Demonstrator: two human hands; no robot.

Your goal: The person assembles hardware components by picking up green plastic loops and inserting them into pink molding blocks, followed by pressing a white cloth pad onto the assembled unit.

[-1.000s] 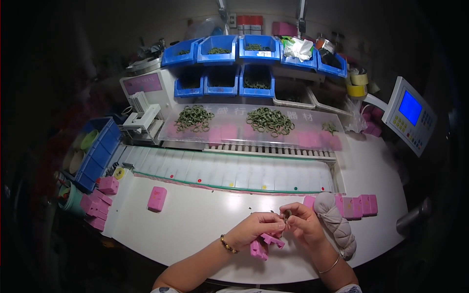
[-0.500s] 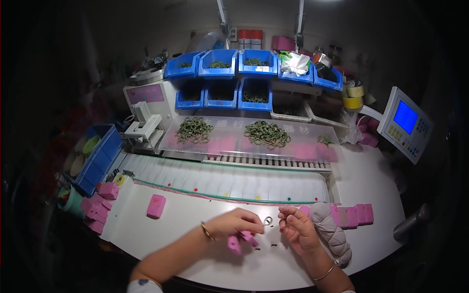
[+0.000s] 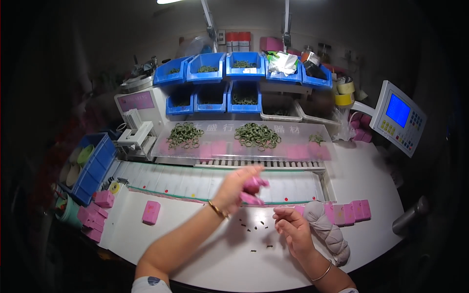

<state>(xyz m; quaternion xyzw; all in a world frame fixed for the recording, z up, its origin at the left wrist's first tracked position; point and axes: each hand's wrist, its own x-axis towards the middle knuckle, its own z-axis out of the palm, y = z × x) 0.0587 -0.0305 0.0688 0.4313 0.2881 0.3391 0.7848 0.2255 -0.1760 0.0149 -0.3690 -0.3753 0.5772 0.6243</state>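
My left hand [image 3: 233, 191], blurred by motion, reaches out over the front edge of the white slotted conveyor [image 3: 220, 184]. Gripped in it is a pink rubber mould [image 3: 253, 188], spread into two flaps. To the right and nearer, my right hand [image 3: 294, 233] hovers over the white table with its fingers loosely bent and apart; nothing shows in them. Several tiny dark green scraps [image 3: 253, 228] lie on the table between my forearms. Beyond the left hand, green rings [image 3: 257, 136] are heaped on a clear shelf [image 3: 215, 152], with a second heap [image 3: 185, 135] to the left.
A single pink mould [image 3: 151, 213] lies at the left; more moulds [image 3: 92, 217] are stacked beside a blue crate [image 3: 94, 163]. A grey cloth bundle [image 3: 328, 234] and a row of moulds [image 3: 349, 213] sit at the right. Blue bins [image 3: 207, 68] line the back. A control panel [image 3: 399, 117] stands right.
My left hand has swung forward from the table with the pink mould. The green ring between my hands is out of sight there, and more scraps show. My right hand has barely moved.
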